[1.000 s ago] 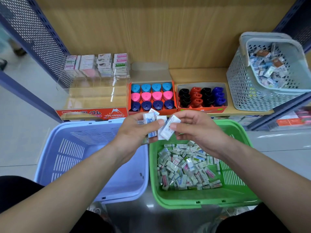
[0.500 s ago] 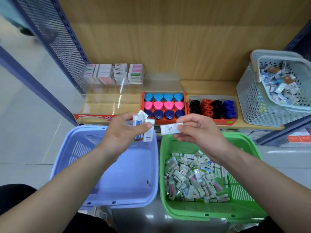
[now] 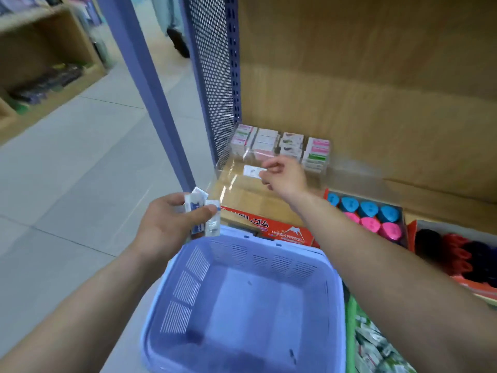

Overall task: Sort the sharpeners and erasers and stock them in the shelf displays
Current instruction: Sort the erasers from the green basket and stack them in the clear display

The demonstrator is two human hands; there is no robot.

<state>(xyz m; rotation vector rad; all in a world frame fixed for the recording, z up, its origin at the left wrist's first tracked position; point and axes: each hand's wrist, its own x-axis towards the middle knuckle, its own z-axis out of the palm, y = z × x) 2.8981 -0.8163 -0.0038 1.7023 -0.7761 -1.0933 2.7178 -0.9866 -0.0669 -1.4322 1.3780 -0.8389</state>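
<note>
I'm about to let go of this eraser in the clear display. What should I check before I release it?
1. Right hand pinches the white eraser: ok.
2. White eraser is held over the clear display, in front of the stacked erasers: ok.
3. Bare display floor below it: ok.
4. Left hand grips the spare erasers: ok.
5. Eraser type matches the row behind: cannot tell, print blurred.
6. Eraser already touching the floor: cannot tell.

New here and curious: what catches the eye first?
The right hand pinches a small white wrapped eraser inside the clear acrylic display case on the wooden shelf. Nearer, the left hand grips several more wrapped erasers by the far corner of a lilac plastic basket; bright blue and pink plastic sharpeners sit in rows at right.
</note>
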